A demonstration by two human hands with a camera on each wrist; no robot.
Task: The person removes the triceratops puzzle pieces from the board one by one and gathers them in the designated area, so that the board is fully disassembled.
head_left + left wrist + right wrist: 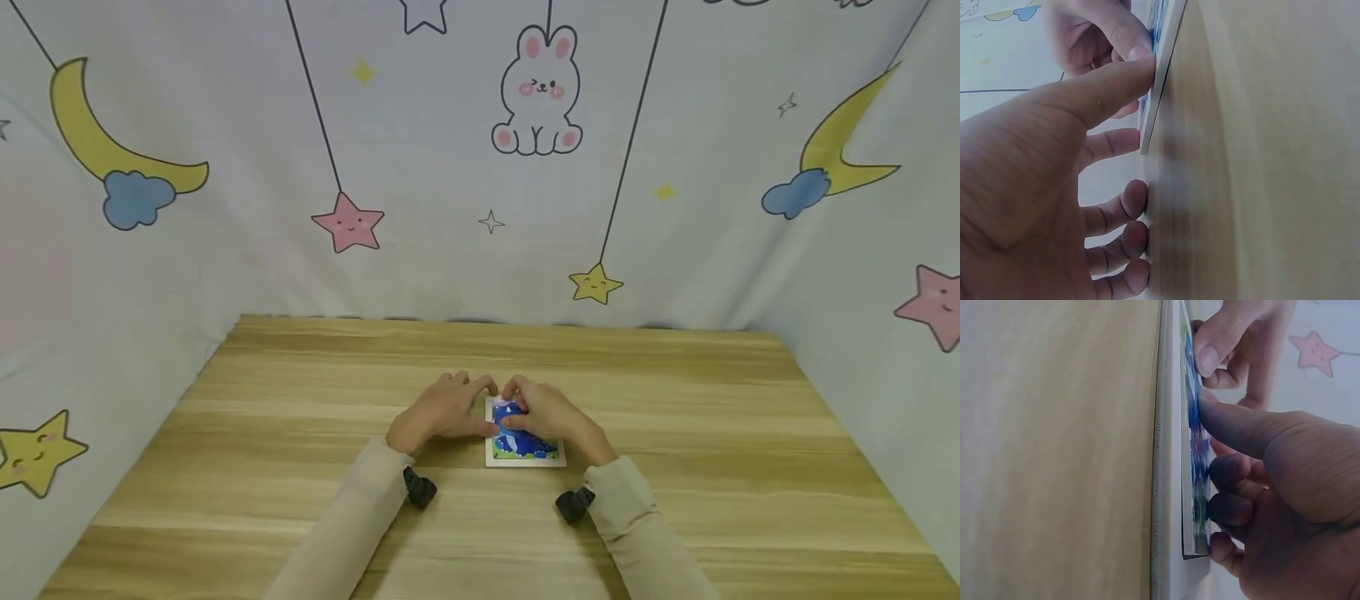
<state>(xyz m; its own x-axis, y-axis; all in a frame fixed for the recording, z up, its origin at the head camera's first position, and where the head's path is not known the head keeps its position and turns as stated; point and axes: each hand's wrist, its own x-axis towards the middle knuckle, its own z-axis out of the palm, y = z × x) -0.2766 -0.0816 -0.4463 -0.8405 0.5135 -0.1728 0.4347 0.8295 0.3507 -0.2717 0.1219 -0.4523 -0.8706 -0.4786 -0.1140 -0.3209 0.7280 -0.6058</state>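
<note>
A small jigsaw puzzle (525, 446) of a blue dinosaur lies flat on the wooden table in a white frame (527, 463). My left hand (450, 406) holds its left side, thumb on the edge and index finger near the upper left corner. The other left fingertips (1135, 240) rest on the table. My right hand (551, 410) bends over the picture, thumb and curled fingers touching its surface. In the right wrist view, part of the picture layer (1199, 506) stands raised above the frame. Whether the right fingers pinch a piece is hidden.
The wood-grain table (300, 400) extends around the puzzle on all sides. A white cloth (435, 275) printed with stars, moons and a rabbit hangs behind and beside it. Dark wrist cameras (420, 488) sit at both sleeve cuffs.
</note>
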